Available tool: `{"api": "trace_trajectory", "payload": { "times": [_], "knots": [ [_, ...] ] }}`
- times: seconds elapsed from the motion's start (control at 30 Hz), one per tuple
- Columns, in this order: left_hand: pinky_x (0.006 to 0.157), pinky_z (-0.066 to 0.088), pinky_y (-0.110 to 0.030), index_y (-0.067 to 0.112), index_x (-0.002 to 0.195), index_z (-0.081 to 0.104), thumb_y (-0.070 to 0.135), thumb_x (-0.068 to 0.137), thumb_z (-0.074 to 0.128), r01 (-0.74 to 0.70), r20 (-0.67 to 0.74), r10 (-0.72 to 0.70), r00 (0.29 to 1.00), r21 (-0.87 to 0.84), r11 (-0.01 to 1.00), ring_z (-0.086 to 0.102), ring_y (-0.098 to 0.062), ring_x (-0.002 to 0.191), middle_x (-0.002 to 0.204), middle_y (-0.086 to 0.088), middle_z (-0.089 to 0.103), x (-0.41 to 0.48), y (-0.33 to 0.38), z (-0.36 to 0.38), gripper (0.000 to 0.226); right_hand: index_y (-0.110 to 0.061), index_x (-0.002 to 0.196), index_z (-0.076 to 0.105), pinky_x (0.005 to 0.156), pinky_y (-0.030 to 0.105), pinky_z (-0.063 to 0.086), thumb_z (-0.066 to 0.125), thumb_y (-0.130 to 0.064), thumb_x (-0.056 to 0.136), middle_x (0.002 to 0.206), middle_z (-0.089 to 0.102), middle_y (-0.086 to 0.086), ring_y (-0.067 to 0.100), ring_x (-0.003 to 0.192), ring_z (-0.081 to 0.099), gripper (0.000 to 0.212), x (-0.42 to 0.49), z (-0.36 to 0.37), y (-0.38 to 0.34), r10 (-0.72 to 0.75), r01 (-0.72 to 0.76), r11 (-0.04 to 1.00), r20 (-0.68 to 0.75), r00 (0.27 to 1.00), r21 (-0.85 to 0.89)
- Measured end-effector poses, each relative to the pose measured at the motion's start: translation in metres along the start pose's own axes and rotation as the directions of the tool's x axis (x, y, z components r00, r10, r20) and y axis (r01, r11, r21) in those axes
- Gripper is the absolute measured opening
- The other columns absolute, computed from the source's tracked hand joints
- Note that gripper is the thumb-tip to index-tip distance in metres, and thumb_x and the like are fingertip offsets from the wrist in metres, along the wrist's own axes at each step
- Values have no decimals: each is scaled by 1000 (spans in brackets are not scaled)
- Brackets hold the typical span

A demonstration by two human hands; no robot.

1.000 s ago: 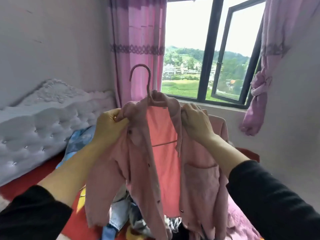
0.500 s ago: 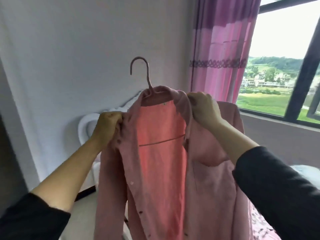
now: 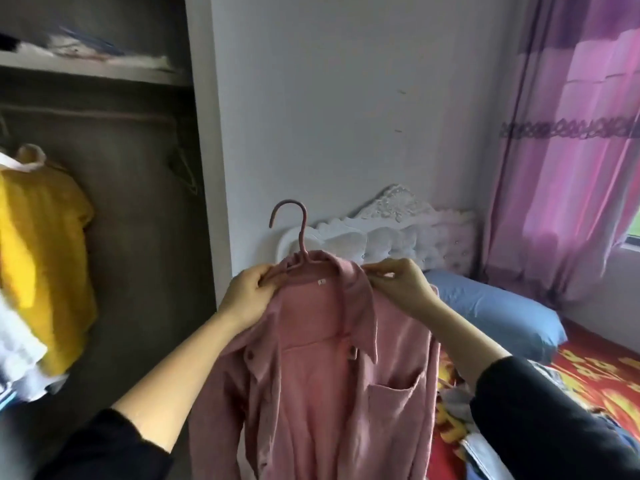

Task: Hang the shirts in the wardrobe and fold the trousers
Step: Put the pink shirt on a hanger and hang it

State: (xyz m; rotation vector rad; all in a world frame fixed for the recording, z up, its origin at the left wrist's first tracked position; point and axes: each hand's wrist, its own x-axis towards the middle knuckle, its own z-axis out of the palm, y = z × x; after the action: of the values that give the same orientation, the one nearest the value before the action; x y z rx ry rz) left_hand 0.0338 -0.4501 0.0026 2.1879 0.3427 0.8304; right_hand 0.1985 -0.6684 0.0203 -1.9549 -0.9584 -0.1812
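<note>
A pink button shirt [image 3: 322, 375] hangs on a pink hanger [image 3: 300, 233], held up in front of me with its hook pointing left. My left hand [image 3: 247, 296] grips the left shoulder of the shirt together with the hanger. My right hand [image 3: 401, 285] pinches the right side of the collar. The open wardrobe [image 3: 138, 202] is at the left, with its rail [image 3: 90, 116] high up, above and left of the hook. A yellow garment [image 3: 41, 258] hangs inside at the far left.
An empty hanger [image 3: 181, 168] dangles at the rail's right end. A white wardrobe side panel [image 3: 207, 150] stands between the opening and the wall. At the right lie the bed with a blue pillow [image 3: 491, 320], red cover [image 3: 588, 375], loose clothes [image 3: 457, 407] and pink curtains [image 3: 571, 168].
My view has swung left from the window to the open wardrobe. The shirt on its hanger came along and now sits lower in the view; both hands keep their hold.
</note>
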Motion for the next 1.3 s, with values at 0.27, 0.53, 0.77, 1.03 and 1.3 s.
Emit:
{"api": "trace_trajectory", "payload": {
  "times": [0.27,0.53,0.77,1.03,1.3],
  "knots": [
    [64,43,-31,19,85,69,33,89,64,19,-171,9,985,162,987,58,-13,67,68,7,64,-17,-35,-50,16,-18,60,44,49,26,30,64,-31,85,57,44,-7,18,67,47,34,1,108,-34,204,-178,971,160,966,-161],
    [86,47,-45,27,98,72,36,89,64,138,-355,-41,934,250,958,65,-13,86,83,11,71,-34,-65,-88,14,-11,74,63,51,22,44,74,-22,80,63,57,0,14,58,54,17,37,144,-75,54,-117,992,659,750,52],
    [92,47,-44,19,113,71,36,89,64,198,-389,-88,917,252,947,65,-20,102,104,2,73,-30,-79,-109,30,-20,66,40,58,29,32,60,-33,90,62,42,-6,13,60,36,34,60,198,-90,-265,269,961,480,836,62],
    [80,55,-34,11,109,73,25,90,64,180,-486,-12,874,300,937,67,-12,96,105,2,73,-33,-101,-116,26,-22,62,34,57,34,35,47,-19,89,67,50,0,30,69,47,31,93,249,-101,-237,326,939,474,848,-113],
    [84,45,-10,20,105,74,20,91,63,366,-399,-296,868,112,924,62,2,99,102,17,69,-24,-161,-143,18,-10,52,44,46,28,29,62,-21,81,51,42,0,20,55,38,36,126,299,-112,-132,131,991,462,877,35]
  ]
}}
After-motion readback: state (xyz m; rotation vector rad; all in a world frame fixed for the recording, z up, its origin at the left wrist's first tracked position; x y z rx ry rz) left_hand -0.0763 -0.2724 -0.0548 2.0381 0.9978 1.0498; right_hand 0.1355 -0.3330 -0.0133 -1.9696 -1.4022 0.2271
